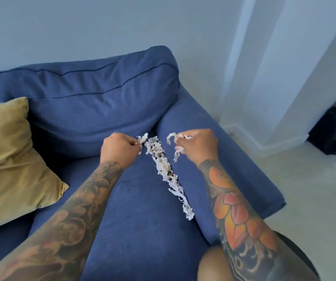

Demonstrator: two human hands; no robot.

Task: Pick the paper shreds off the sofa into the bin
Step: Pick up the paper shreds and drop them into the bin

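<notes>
Where the blue woven sofa (142,209) seat meets its padded arm, a crinkled line of white paper shreds (168,173) lies; left hand (120,148) and right hand (197,145) fingers each pinch ragged tufts.

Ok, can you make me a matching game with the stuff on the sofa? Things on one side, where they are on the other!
Things:
1. cushion
2. shreds
3. bag
4. left hand

Places:
A. on the floor by the wall
B. in the crack between the seat and the armrest
C. at the left end of the sofa
D. pinching paper at the top of the strip

Pairs: 1-C, 2-B, 3-A, 4-D
</notes>
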